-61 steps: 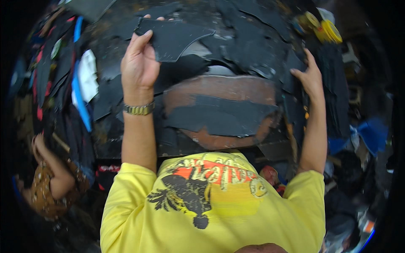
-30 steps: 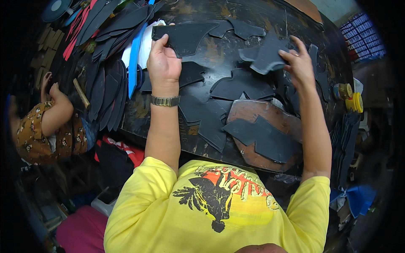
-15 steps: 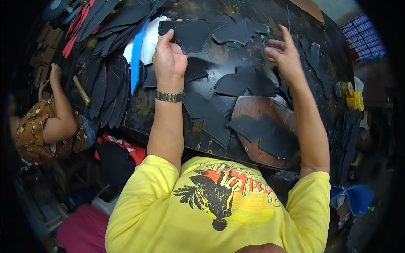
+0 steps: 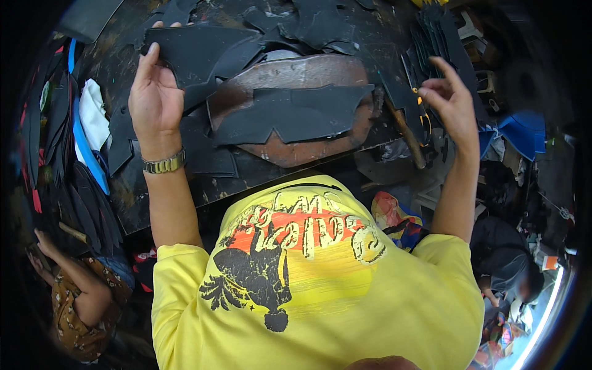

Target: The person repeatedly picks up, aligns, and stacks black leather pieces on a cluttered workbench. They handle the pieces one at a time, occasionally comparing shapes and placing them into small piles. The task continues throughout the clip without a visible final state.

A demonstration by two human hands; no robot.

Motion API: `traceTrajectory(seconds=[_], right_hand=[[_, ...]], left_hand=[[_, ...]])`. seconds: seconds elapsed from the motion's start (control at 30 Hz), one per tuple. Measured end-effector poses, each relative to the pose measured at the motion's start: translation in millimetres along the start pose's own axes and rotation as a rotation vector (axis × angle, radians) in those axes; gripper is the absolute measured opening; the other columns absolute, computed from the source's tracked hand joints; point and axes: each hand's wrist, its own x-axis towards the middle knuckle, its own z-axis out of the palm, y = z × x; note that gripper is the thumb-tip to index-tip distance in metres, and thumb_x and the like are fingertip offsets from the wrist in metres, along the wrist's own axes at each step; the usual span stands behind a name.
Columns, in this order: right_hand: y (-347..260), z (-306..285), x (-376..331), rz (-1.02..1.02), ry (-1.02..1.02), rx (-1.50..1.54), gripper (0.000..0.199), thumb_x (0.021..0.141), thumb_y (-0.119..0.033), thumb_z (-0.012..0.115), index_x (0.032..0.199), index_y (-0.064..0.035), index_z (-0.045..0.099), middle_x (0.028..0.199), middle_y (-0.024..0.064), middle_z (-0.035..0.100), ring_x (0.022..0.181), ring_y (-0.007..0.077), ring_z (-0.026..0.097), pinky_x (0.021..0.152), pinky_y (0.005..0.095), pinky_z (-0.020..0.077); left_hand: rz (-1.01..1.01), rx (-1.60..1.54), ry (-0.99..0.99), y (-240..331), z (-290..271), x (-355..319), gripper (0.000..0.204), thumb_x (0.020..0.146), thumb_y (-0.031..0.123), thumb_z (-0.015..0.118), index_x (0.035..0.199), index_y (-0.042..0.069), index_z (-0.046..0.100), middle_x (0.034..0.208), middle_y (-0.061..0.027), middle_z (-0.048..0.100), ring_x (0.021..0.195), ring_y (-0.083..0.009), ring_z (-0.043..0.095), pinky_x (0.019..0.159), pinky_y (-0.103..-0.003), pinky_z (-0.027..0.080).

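My left hand (image 4: 155,106) is closed on a black cut-out piece (image 4: 200,55), thumb on top and fingertips curled over its far left edge. The piece looks like flat sheet material, perhaps leather. In front of me a reddish-brown slab (image 4: 271,151) with angled edges lies on the dark table, and a notched black piece (image 4: 296,111) rests across it. My right hand (image 4: 449,98) is raised over the table's right side, fingers apart and bent, with nothing in it. A thin tool with orange parts (image 4: 421,108) lies beside its fingertips.
More black pieces (image 4: 314,24) lie along the far side. A wooden stick (image 4: 405,134) lies at the table's right edge. Dark strips, a blue strip (image 4: 86,148) and white cloth (image 4: 94,111) are at left. A co-worker (image 4: 86,296) sits lower left; another person (image 4: 505,256) is lower right.
My view has swung to the right, showing more of the table's right edge. My left hand still holds a black piece; my right hand stays empty and is now over the right edge.
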Motion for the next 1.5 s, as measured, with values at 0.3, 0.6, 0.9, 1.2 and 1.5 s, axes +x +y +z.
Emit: traceTrajectory(seconds=[0.3, 0.6, 0.9, 1.2, 1.5], right_hand=[[38.5, 38.4, -14.3, -0.017, 0.032, -0.18, 0.086, 0.076, -0.033, 0.085, 0.153, -0.0189, 0.049, 0.13, 0.0196, 0.064, 0.114, 0.0318, 0.061, 0.097, 0.0393, 0.0489], [32.4, 41.5, -10.7, -0.05, 0.154, 0.005, 0.08, 0.073, -0.011, 0.084, 0.147, -0.0167, 0.056, 0.118, 0.0112, 0.059, 0.106, 0.0241, 0.061, 0.094, 0.0366, 0.0506], [29.9, 32.1, 23.6, -0.323, 0.207, 0.171, 0.057, 0.088, 0.005, 0.065, 0.141, -0.016, 0.062, 0.112, 0.0097, 0.066, 0.112, 0.0193, 0.064, 0.101, 0.0322, 0.0486], [37.3, 46.5, 112.1, -0.281, 0.094, 0.251, 0.054, 0.093, 0.002, 0.066, 0.142, -0.02, 0.063, 0.113, 0.0043, 0.069, 0.098, 0.0108, 0.064, 0.087, 0.0244, 0.0527], [45.7, 67.3, 143.7, -0.222, 0.083, 0.057, 0.056, 0.093, 0.003, 0.065, 0.145, -0.0201, 0.061, 0.118, 0.0054, 0.068, 0.106, 0.0116, 0.062, 0.095, 0.026, 0.0502]], left_hand=[[-0.304, 0.027, -0.136, -50.8, 33.0, -61.2, 0.042, 0.11, 0.015, 0.042, 0.146, -0.005, 0.045, 0.138, -0.0243, 0.06, 0.131, -0.0314, 0.058, 0.113, -0.044, 0.048], [-0.4, -0.011, -0.059, -76.8, 49.5, -93.0, 0.04, 0.109, 0.013, 0.042, 0.143, -0.006, 0.049, 0.136, -0.024, 0.061, 0.127, -0.0266, 0.06, 0.113, -0.039, 0.047], [-0.425, -0.055, -0.063, -79.6, 51.1, -103.9, 0.041, 0.109, 0.014, 0.041, 0.143, -0.005, 0.049, 0.135, -0.0245, 0.06, 0.129, -0.0331, 0.059, 0.113, -0.044, 0.047], [-0.382, -0.083, -0.017, -74.0, 40.0, -114.2, 0.043, 0.109, 0.019, 0.041, 0.146, -0.004, 0.047, 0.136, -0.0239, 0.06, 0.131, -0.0299, 0.058, 0.114, -0.043, 0.046], [-0.358, -0.083, -0.045, -71.1, 32.5, -119.3, 0.046, 0.11, 0.019, 0.039, 0.15, -0.003, 0.042, 0.142, -0.0259, 0.057, 0.135, -0.0305, 0.056, 0.114, -0.044, 0.046]])
